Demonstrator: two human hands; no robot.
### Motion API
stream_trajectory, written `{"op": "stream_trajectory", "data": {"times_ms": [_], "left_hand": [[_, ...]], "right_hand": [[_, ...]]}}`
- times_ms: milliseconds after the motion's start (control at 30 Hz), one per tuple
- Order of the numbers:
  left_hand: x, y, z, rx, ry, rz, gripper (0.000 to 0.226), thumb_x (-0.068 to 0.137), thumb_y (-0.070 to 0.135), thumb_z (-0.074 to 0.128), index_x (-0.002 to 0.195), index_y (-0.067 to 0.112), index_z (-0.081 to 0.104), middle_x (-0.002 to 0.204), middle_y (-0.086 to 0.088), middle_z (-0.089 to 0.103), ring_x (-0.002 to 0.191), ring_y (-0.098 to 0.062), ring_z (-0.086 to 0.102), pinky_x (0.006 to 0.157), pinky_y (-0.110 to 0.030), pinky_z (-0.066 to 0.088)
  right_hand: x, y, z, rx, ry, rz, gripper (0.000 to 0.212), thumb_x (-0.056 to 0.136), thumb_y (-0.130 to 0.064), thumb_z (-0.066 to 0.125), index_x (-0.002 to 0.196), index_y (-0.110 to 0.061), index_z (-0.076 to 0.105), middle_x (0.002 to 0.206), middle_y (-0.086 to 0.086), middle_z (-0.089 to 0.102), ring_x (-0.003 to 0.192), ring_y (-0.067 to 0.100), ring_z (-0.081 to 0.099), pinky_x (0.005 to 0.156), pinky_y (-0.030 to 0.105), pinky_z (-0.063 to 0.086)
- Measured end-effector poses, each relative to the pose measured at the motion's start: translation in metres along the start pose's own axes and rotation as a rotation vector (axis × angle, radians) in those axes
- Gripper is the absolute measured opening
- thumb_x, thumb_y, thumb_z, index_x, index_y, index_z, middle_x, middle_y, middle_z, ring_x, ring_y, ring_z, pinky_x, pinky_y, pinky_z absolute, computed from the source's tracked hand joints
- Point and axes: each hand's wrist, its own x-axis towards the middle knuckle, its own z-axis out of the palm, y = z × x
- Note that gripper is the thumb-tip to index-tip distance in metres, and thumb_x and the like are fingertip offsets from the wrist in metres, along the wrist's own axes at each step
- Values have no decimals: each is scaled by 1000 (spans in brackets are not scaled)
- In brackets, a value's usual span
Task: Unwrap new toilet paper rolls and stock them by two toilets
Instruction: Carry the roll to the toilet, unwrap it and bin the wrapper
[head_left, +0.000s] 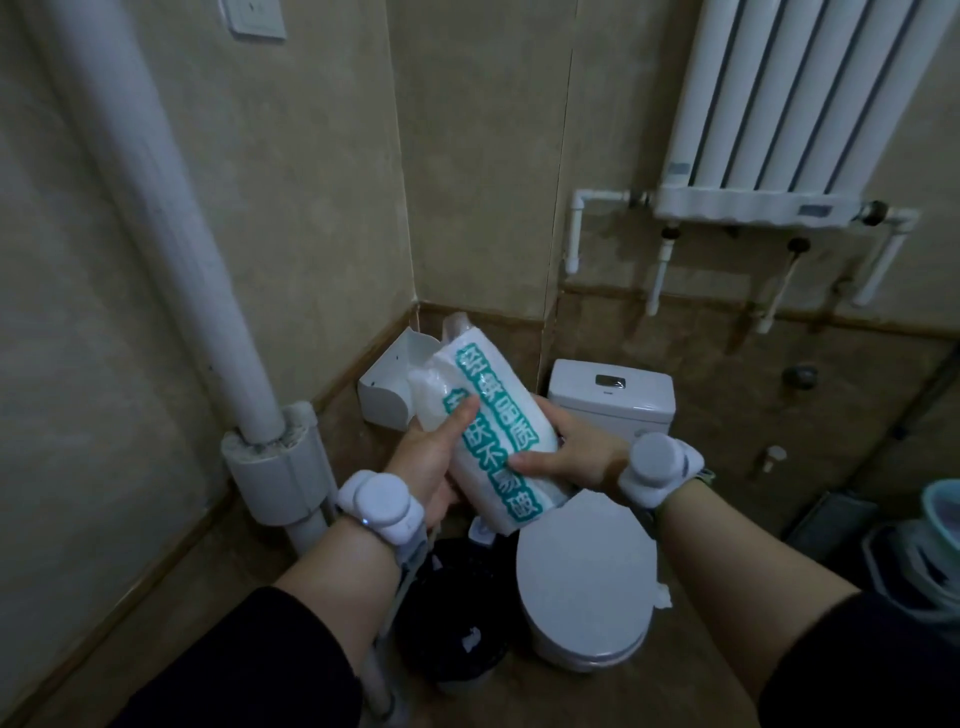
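Observation:
A long white plastic pack of toilet paper rolls (491, 415) with green lettering is held tilted in front of me, above the toilet. My left hand (431, 452) grips its left side, thumb on top. My right hand (571, 452) clasps its right side lower down. Both wrists wear white bands. A white wall-mounted paper holder (387, 379) with its lid open sits just behind the pack's upper end. The white toilet (582, 571) has its lid closed, and its cistern (613, 397) stands against the back wall.
A black-lined waste bin (452, 623) stands on the floor left of the toilet. A thick white drain pipe (156, 208) runs down the left wall. A white radiator (779, 104) hangs at the upper right. Buckets or basins (930, 551) stack at the right edge.

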Motion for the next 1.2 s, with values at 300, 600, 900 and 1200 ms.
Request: {"op": "stream_trajectory", "data": {"times_ms": [300,600,900,1200], "left_hand": [[19,-16,-26,-509,-47,-94,58,84,59,51,126,20,61,121,-16,68,106,-39,66,86,-55,53],[31,-28,-27,-548,35,-62,70,77,74,47,121,22,61,116,-16,70,106,-38,65,77,-55,55],[36,-26,-42,-555,89,-24,64,76,69,54,121,24,64,117,-14,70,106,-39,66,78,-55,55],[38,-26,-51,-573,141,32,68,77,72,51,128,27,59,124,-11,67,110,-36,64,88,-54,53]], "right_hand": [[-3,16,2,255,527,-8,22,86,1,54,103,-12,54,94,10,58,86,26,54,77,36,48],[-4,16,15,-314,519,-52,10,79,-16,68,86,-9,65,99,13,64,89,25,62,83,37,52],[-19,5,10,180,183,-134,22,83,8,54,70,-9,54,69,6,59,66,15,56,65,24,49],[-24,1,15,62,61,-45,27,86,12,47,89,-14,55,70,6,57,58,11,57,53,15,47]]}}
